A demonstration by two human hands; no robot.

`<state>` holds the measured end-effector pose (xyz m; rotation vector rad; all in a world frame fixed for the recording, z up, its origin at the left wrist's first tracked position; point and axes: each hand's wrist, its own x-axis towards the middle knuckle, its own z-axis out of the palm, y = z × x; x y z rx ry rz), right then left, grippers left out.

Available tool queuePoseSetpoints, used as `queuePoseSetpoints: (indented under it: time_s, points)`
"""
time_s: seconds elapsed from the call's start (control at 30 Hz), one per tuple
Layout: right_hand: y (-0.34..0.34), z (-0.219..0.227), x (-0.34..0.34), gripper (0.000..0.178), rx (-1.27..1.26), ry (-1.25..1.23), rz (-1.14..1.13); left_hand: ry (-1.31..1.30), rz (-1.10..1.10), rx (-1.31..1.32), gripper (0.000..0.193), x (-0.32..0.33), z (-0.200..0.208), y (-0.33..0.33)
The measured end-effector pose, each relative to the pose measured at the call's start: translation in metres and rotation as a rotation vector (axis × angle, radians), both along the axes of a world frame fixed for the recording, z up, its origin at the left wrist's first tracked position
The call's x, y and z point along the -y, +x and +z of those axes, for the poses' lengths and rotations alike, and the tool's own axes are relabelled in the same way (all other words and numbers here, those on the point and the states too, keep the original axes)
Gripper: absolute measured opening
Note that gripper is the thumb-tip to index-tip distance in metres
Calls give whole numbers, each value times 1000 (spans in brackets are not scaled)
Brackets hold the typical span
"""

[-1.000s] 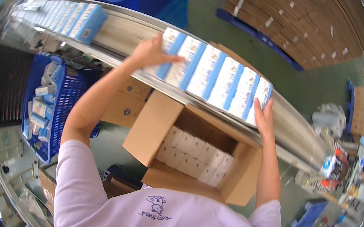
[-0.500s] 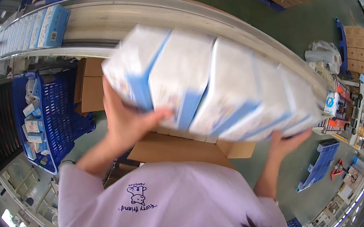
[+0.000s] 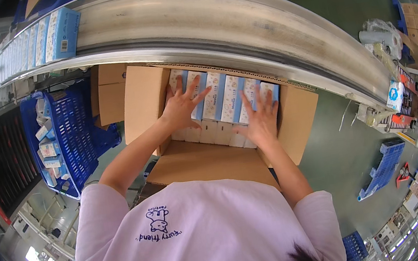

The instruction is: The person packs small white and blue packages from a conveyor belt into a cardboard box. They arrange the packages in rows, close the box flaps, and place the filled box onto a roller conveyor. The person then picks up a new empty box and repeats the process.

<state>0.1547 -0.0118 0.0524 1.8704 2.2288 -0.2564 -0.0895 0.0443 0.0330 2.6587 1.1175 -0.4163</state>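
Pressing flat, fingers spread: L hand, R hand on boxes in carton; conveyor behind, green floor.

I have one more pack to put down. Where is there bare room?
The conveyor belt is bare right of the packs on the belt. The carton is crowded: left hand and right hand press its row of packs.

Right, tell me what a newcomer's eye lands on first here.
First, the left hand and right hand, fingers spread flat on a row of blue-and-white packs inside the open cardboard box at centre. Behind it the pale conveyor curves across the top, carrying more packs at upper left. A blue crate of small cartons sits at left.
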Motion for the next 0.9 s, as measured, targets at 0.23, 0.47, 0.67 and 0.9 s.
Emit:
queuePoseSetpoints:
  time_s: [0.23,0.47,0.67,0.9]
  points:
    - [22,-64,-81,80,-361,-603,-60,-884,153,129,102,-82,-89,18]
    - [7,-27,-14,62,-258,-71,-446,-343,718,50,69,-9,-5,17]
    - [15,-123,-22,58,-164,-237,-445,-507,831,-49,77,-22,-103,44]
    - [-6,-6,-17,26,-662,-112,-224,-730,351,861,31,-48,48,-63]
